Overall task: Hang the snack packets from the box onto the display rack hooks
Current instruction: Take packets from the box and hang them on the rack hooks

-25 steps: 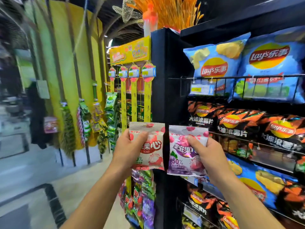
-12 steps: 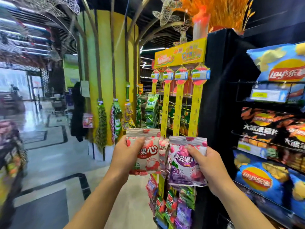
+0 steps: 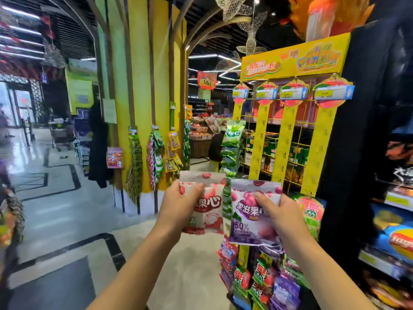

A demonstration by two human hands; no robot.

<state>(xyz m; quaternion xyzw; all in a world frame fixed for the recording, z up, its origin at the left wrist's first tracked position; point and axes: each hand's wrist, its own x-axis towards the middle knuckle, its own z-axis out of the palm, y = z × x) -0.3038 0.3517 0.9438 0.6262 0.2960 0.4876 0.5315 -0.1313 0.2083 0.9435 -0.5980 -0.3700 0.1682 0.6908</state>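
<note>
Snack packets are held one per grip, the red-and-white packet pinched in the left grip and the purple packet in the right grip, so each top edge likely needs keeping clear above the thumb to thread onto a bare hook of the yellow display rack beyond and above both grips.

a yellow pillar is seen at centre left, a glossy tiled floor at lower left, and crisp bags are shelved at lower right.

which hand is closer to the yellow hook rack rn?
Right. The right hand, holding the purple packet, is in front of the yellow hook rack, low down; the left hand, holding the red-and-white packet, sits further left, off it.
</note>
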